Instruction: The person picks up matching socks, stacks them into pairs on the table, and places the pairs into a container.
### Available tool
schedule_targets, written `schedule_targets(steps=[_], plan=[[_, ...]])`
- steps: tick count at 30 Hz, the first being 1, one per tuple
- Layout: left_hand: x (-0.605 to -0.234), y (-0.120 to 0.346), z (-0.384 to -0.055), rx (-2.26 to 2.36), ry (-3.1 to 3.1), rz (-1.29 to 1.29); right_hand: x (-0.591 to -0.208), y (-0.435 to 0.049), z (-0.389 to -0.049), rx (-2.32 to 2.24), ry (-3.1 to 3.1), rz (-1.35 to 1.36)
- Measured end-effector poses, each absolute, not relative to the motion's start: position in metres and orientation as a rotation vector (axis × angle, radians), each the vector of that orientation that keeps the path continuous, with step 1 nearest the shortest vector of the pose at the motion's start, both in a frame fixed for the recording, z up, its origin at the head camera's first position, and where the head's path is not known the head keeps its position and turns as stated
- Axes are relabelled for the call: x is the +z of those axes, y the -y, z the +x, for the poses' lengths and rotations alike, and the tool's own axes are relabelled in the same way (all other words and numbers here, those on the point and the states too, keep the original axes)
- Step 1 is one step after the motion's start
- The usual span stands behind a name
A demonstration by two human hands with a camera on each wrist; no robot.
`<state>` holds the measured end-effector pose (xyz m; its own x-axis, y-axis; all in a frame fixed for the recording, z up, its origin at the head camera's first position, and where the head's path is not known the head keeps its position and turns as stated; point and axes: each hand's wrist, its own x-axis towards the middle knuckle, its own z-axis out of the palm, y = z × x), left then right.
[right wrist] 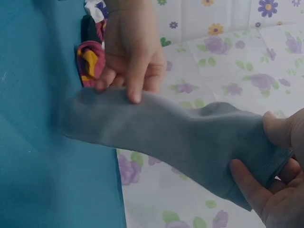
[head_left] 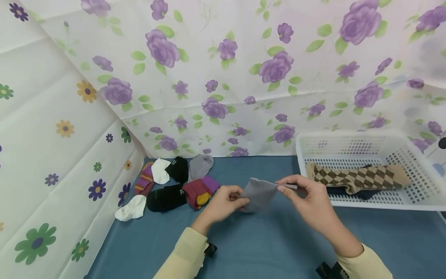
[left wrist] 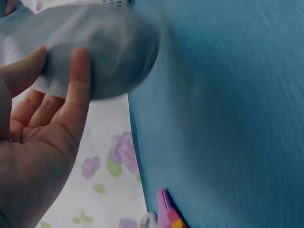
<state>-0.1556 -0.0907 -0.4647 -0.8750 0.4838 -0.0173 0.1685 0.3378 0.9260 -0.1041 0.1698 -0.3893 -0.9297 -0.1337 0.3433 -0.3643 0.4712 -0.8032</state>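
A grey sock (head_left: 259, 194) is stretched between both hands above the blue cloth, its full length showing in the right wrist view. My left hand (head_left: 224, 203) pinches its foot part between thumb and fingers. At the cuff end, my right hand (head_left: 310, 199) grips the sock (right wrist: 180, 133) with thumb and fingers. In the left wrist view the toe of the sock (left wrist: 118, 52) hangs past the fingers of the left hand (left wrist: 52, 114).
Several folded socks lie at the left: black (head_left: 166, 198), maroon with purple and yellow (head_left: 198, 192), white (head_left: 131, 208) and grey (head_left: 200, 166). At the right, a white plastic basket (head_left: 390, 203) holds an argyle sock (head_left: 359, 178) over dark fabric. Floral sheeting (head_left: 223, 85) hangs behind.
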Motion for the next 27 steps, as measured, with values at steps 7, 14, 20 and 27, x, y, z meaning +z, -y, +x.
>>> schedule_targets(steps=[7, 14, 20, 27], plan=[[-0.457, 0.111, -0.153, 1.711, -2.347, 0.461, -0.399, -0.170, -0.105, 1.407, 2.507, 0.511], [-0.451, 0.110, -0.151, 1.753, -2.600, 0.385, -0.412, -0.163, -0.110, 1.159, 2.586, 0.545], [-0.450, 0.103, -0.144, 1.495, -2.860, 0.505, -0.425, -0.154, -0.110, 1.003, 2.629, 0.461], [-0.463, 0.104, -0.129, 1.282, -2.924, 0.596, -0.448, -0.144, -0.110, 0.887, 2.838, 0.389]])
